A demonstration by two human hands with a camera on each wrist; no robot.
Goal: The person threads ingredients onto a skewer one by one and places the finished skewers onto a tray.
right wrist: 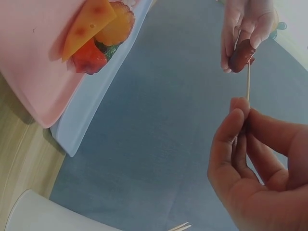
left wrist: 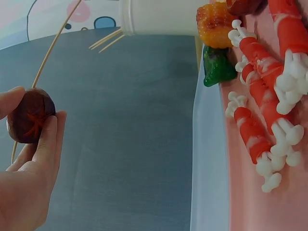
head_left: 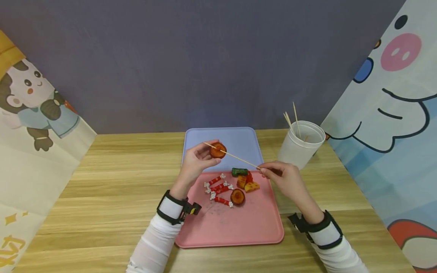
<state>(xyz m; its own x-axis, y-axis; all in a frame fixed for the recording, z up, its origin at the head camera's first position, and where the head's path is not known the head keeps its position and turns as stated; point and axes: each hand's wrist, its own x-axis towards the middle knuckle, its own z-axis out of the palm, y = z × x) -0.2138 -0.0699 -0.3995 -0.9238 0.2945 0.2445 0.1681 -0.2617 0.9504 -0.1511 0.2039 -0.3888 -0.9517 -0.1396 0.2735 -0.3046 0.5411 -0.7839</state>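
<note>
My left hand point(head_left: 195, 162) grips a brown shiitake mushroom point(left wrist: 30, 118) between thumb and fingers, above the blue tray point(head_left: 235, 138). A star is cut into its cap. In my right hand point(head_left: 288, 179) the thumb and fingertips pinch one end of a thin bamboo skewer point(head_left: 240, 159). The skewer crosses the mushroom's underside, and its far tip sticks out past it near the left fingers. Whether it pierces the mushroom or lies against it, I cannot tell. A second mushroom point(head_left: 238, 197) lies on the pink tray point(head_left: 232, 231).
Several red-and-white rolls point(left wrist: 252, 134) lie on the pink tray. Near them are a green piece point(head_left: 239, 172), a yellow wedge point(right wrist: 89, 26), a corn piece point(left wrist: 214, 26) and a red piece point(right wrist: 89, 57). A white tub point(head_left: 300, 146) with several skewers stands at the right.
</note>
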